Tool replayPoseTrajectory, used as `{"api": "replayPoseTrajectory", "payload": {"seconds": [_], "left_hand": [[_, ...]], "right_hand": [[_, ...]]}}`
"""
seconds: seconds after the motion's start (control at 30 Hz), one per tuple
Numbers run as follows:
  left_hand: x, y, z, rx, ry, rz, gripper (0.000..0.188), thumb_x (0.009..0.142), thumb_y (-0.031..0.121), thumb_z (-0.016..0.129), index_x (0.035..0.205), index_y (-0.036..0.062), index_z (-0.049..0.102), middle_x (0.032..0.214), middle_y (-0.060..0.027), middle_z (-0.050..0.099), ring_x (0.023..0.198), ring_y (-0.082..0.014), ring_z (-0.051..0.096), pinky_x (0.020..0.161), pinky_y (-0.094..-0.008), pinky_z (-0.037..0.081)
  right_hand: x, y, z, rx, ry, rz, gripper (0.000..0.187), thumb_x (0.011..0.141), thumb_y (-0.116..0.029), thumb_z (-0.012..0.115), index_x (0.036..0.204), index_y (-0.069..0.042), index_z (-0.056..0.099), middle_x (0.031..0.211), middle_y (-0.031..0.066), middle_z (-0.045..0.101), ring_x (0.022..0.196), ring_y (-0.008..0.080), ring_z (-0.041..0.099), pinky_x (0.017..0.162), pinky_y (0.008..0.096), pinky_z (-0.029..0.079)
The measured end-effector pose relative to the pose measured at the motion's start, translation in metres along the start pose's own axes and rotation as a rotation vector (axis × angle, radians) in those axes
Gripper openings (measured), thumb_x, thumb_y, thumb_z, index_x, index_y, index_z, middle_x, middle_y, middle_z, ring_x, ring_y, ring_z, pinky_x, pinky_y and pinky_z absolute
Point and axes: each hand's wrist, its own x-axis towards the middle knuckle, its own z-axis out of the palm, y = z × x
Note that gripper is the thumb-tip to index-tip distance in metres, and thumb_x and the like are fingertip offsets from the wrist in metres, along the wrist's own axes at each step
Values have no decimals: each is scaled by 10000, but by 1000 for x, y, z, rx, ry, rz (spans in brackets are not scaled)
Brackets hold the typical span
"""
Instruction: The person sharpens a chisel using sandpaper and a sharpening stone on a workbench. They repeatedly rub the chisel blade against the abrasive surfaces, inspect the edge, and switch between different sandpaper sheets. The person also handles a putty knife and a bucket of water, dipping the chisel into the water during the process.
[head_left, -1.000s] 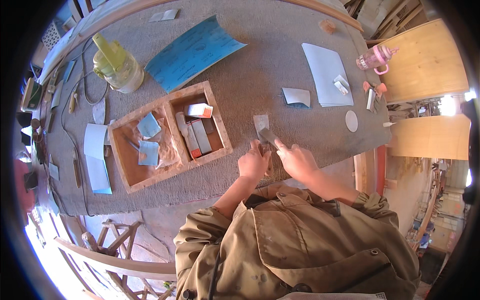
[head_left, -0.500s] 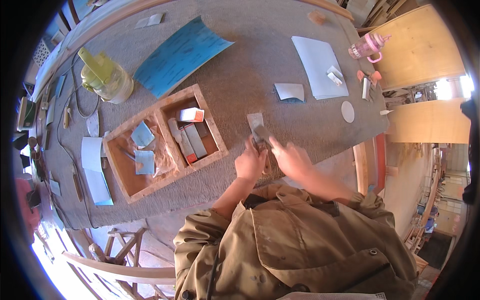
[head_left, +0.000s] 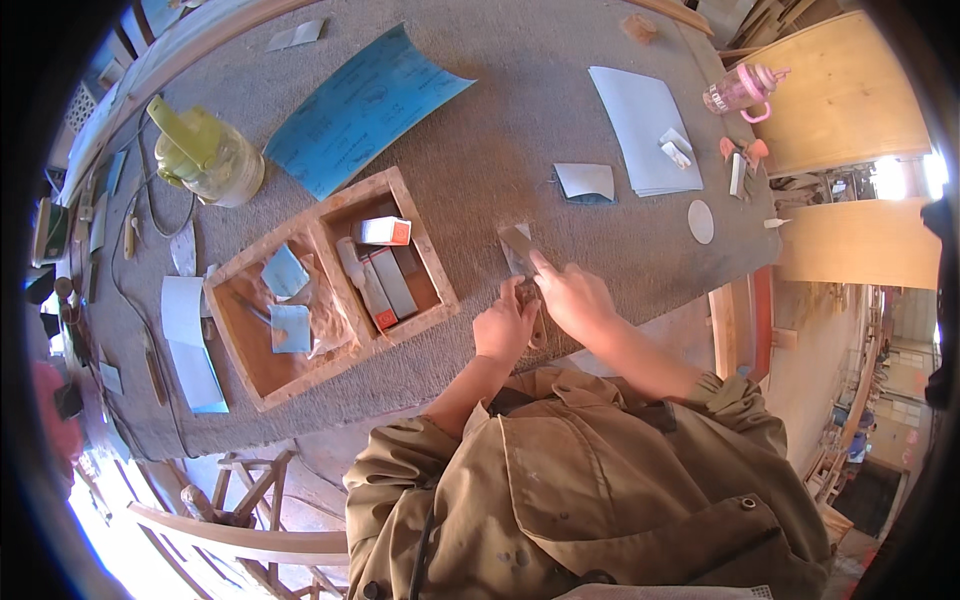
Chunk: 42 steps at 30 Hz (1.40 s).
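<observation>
Right hand (head_left: pixel 580 302), gripping a gray bar (head_left: pixel 519 242), has pushed it farther along the pale strip (head_left: pixel 513 262), apparently mid-stroke; left hand's (head_left: pixel 503 328) hold is unclear.

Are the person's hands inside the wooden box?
No, the left hand and right hand are both outside the wooden box, to its right.

Bright scene; tabletop (head_left: pixel 540 110) evenly lit, shadows soft. Area well left of and below left hand (head_left: pixel 503 328) blown to white; more glare far right of right hand (head_left: pixel 577 298), between boards (head_left: pixel 860 243). Fine detail between hands soft. Fisheye bends table edges; black vignette all round.
</observation>
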Motion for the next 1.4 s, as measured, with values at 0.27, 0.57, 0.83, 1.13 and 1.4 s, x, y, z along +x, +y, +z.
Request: {"api": "replayPoseTrajectory", "payload": {"seconds": [0.27, 0.57, 0.83, 1.13, 1.4], "left_hand": [[4, 3, -7, -108, 17, -24, 446, 805, 346, 627, 1154, 141, 440, 680, -55, 604, 609, -274, 609, 546, -398, 464], [5, 6, -14, -187, -47, -94, 416, 810, 319, 630, 1136, 122, 463, 661, -52, 595, 573, -225, 616, 532, -369, 457], [-3, 7, -27, -463, -188, -29, 313, 888, 350, 533, 1065, 92, 527, 674, -45, 581, 667, -144, 616, 592, -292, 476], [-28, 44, -40, -1064, -572, -117, 345, 952, 300, 464, 1142, 14, 500, 904, -52, 586, 791, -118, 569, 683, -251, 492], [-30, 53, -20, -791, -690, -115, 337, 887, 310, 573, 1038, 11, 535, 836, -56, 609, 758, -125, 592, 662, -271, 487]], "right_hand": [[9, -3, -12, -25, -13, -16, 414, 887, -219, 505, 1282, -112, 446, 664, 206, 563, 539, 344, 598, 456, 423, 482], [23, 2, -35, 402, -269, 247, 397, 926, -280, 475, 1280, -101, 489, 595, 102, 547, 462, 227, 511, 469, 336, 437], [5, 30, -44, 2149, -334, 332, 515, 951, -376, 422, 1276, 22, 397, 851, 74, 556, 725, 157, 543, 677, 297, 452], [-36, 26, -37, 1662, -139, 494, 390, 974, -278, 395, 1239, 3, 450, 997, 105, 604, 923, 183, 585, 839, 323, 467], [-55, 32, -18, 1626, -107, 499, 361, 962, -256, 411, 1236, -29, 473, 1033, 92, 587, 939, 187, 561, 818, 345, 457]]}}
